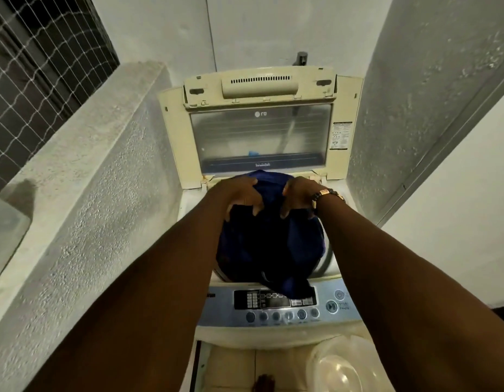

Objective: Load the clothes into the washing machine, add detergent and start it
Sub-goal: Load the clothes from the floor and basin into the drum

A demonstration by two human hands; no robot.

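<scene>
While I lean over the washing machine with its lid raised, my left hand and right hand each grip a bunch of dark blue clothes. This bundle fills the drum opening, one end draped over the control panel. A bracelet circles my right wrist.

Soft dark blue cloth fills the tub. The washer is smooth cream plastic; its lid has a glossy clear pane. Walls left and right look rough, matt plaster. Near right, a translucent plastic tub.
</scene>
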